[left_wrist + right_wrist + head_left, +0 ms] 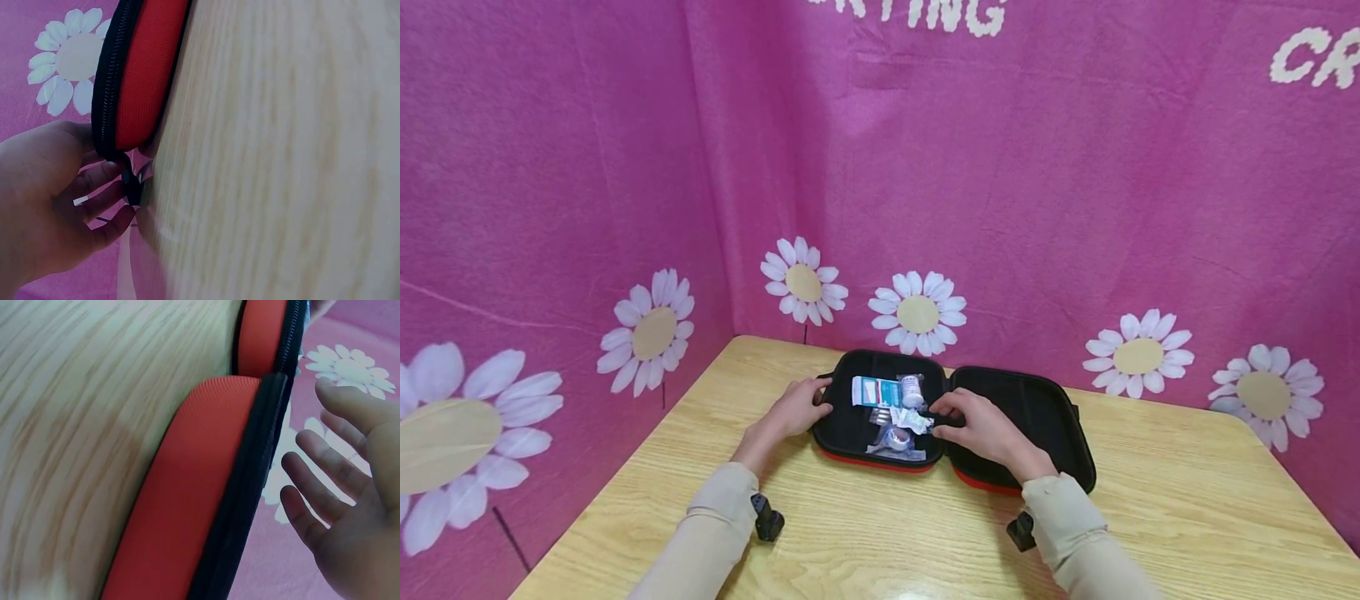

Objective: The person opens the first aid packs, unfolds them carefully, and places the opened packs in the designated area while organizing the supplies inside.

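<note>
A zippered first-aid case [842, 417], black inside and red outside, lies unfolded on the table. My left hand [796, 408] holds its left edge; in the left wrist view, those fingers reach a small black tab [132, 187] below the zipped edge. Over the hinge side hovers my right hand [981, 425], its fingers spread and slightly bent with nothing between them. Beneath its fingertips is a crumpled white packet [912, 420]. The same half holds a teal-and-white packet [876, 392], a wrapped bandage roll [912, 391], a blister strip [880, 416] and a bagged tape roll [897, 438].
The case's right half [1030, 408] lies flat beside the filled half. Under both is a light wooden table [865, 533]. A pink flowered cloth [1000, 208] hangs behind and to the left. Each wrist carries a small black device [767, 518].
</note>
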The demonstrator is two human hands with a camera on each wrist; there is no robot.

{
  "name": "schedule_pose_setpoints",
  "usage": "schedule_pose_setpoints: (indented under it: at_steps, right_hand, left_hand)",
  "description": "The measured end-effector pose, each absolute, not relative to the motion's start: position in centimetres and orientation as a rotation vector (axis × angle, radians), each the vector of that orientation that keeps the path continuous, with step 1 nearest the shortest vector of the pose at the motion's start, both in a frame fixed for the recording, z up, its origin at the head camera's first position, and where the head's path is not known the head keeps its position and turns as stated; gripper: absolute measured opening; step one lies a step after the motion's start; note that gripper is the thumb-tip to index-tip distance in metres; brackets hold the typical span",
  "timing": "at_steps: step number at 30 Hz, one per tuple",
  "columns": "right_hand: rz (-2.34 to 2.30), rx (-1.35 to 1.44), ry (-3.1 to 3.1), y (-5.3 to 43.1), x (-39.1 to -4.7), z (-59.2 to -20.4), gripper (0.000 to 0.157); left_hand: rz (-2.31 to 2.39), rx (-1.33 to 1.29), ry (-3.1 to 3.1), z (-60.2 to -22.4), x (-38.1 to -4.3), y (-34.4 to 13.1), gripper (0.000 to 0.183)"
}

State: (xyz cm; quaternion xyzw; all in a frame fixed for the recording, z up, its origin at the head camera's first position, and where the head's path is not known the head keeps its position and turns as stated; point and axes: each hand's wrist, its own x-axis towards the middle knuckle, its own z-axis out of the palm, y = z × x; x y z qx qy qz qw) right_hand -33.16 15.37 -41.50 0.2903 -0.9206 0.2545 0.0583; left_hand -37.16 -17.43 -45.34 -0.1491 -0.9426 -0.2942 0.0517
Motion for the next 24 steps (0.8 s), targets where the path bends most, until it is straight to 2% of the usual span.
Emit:
schedule_pose_setpoints:
  at_steps: [24]
  right_hand:
    - [0.564,0.776,-2.905,12.4,-34.1,-42.7,0.043]
  left_hand:
    - [-0.982,-0.416,-2.900,-45.2,-37.1,-17.5,0.054]
